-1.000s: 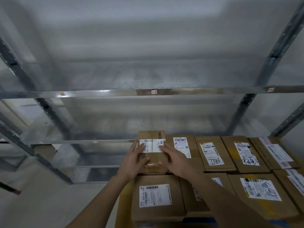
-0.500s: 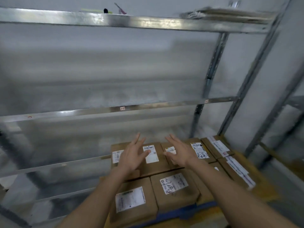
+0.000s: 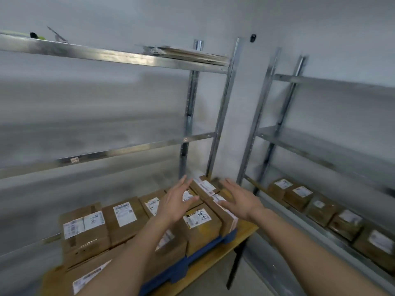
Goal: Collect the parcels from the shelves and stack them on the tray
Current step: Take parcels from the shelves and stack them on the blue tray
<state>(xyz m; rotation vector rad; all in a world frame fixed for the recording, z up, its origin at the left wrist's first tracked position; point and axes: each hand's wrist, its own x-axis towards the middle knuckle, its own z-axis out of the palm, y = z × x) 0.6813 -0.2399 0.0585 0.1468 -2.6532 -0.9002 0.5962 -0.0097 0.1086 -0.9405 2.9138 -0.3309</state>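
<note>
Hovering over the stacked parcels, the left hand (image 3: 178,201) and the right hand (image 3: 239,199) are both spread wide with fingers straight, palms turned toward each other, and neither holds anything. Below and between them the parcels on the tray (image 3: 201,223) sit in close rows, labels up, filling the blue tray (image 3: 229,236) out to its right edge; the tray rests on a wooden table (image 3: 245,228) whose right corner shows just past it. The step in hand looks like going for the next box, so the good way is to keep both hands open, turn to the right, and take one parcel by its two opposite sides, not by the label or the tape. The parcels still to collect (image 3: 299,194) stand in a row along the low shelf (image 3: 284,208) of the right-hand rack, well apart from both hands and nearer the right one; the box at the near end of that row, closest to the table's corner, seems the easiest first pick. The rack (image 3: 223,116) straight ahead shows no boxes on its lower shelves, only flat cardboard (image 3: 192,55) on its top shelf.
</note>
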